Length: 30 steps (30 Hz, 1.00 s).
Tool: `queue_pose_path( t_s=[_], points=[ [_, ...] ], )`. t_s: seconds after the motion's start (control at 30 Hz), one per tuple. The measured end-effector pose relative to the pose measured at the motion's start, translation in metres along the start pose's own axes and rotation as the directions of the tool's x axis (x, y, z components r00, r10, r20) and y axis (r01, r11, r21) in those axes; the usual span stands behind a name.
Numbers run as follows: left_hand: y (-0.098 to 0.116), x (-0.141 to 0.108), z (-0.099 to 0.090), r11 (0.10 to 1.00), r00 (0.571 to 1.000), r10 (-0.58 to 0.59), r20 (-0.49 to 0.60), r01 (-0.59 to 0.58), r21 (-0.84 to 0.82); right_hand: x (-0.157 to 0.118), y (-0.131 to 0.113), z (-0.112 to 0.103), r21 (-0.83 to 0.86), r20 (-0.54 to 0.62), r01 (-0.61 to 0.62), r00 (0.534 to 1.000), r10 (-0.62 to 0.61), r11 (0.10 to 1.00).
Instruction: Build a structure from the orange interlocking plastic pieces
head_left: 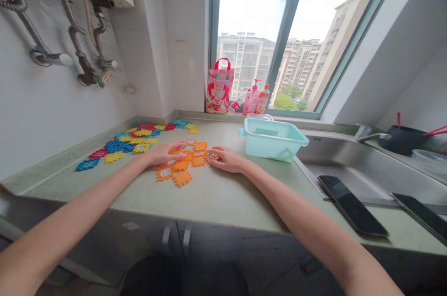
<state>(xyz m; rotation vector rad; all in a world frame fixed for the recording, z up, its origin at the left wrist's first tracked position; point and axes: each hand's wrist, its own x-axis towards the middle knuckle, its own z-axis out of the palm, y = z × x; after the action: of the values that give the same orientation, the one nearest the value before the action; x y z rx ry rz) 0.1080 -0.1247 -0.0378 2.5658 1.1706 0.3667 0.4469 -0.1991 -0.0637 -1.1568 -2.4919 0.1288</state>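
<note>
A cluster of orange interlocking tiles (180, 164) with notched edges, some showing a white lattice window, lies on the countertop between my hands. My left hand (163, 153) rests at the cluster's left side, fingers stretched over the tiles with the thumb apart. At the right side, my right hand (230, 160) has its fingers and thumb around an orange window tile (213, 158), partly hidden by them. Blue, red and yellow tiles (120, 145) are spread farther left, toward the wall.
A mint-green plastic basin (272, 140) stands right of my right hand, beside the steel sink (349, 161). Two dark phones, one here (352, 205), lie along the counter's front right. A pink bag (220, 91) and pump bottles (254, 99) stand by the window.
</note>
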Motion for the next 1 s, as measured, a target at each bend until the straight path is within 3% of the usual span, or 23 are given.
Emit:
queue_pose_path(
  t_s=[0.33,0.47,0.6,0.7,0.8,0.9,1.0],
  points=[
    [0.004,-0.001,0.007,0.992,0.992,-0.124,-0.033,0.124,-0.005,0.004,-0.003,-0.001,0.016,-0.006,-0.012,1.000,0.012,1.000],
    [-0.008,0.010,0.014,0.985,0.987,-0.153,-0.040,0.155,0.078,0.004,-0.002,-0.001,0.026,-0.015,-0.040,0.999,0.041,0.999],
    [-0.029,0.017,0.009,0.957,0.951,-0.241,-0.192,0.266,0.113,0.004,-0.002,0.001,0.040,-0.009,-0.091,0.996,0.091,0.995],
    [-0.034,0.011,0.001,0.996,0.976,-0.068,-0.206,0.080,0.050,0.003,-0.002,0.003,0.093,-0.008,-0.122,0.992,0.123,0.988],
    [-0.019,0.001,0.001,0.991,0.990,0.130,-0.051,-0.131,-0.030,0.000,-0.001,0.007,0.159,-0.016,-0.147,0.988,0.152,0.976],
    [0.007,0.000,0.012,0.979,0.977,0.201,0.065,-0.199,-0.037,0.000,0.004,0.009,0.228,-0.049,-0.210,0.973,0.226,0.951],
    [0.031,0.011,0.025,0.989,0.980,0.148,0.130,-0.151,0.012,0.000,0.005,0.008,0.287,-0.075,-0.258,0.954,0.290,0.923]
  ],
)
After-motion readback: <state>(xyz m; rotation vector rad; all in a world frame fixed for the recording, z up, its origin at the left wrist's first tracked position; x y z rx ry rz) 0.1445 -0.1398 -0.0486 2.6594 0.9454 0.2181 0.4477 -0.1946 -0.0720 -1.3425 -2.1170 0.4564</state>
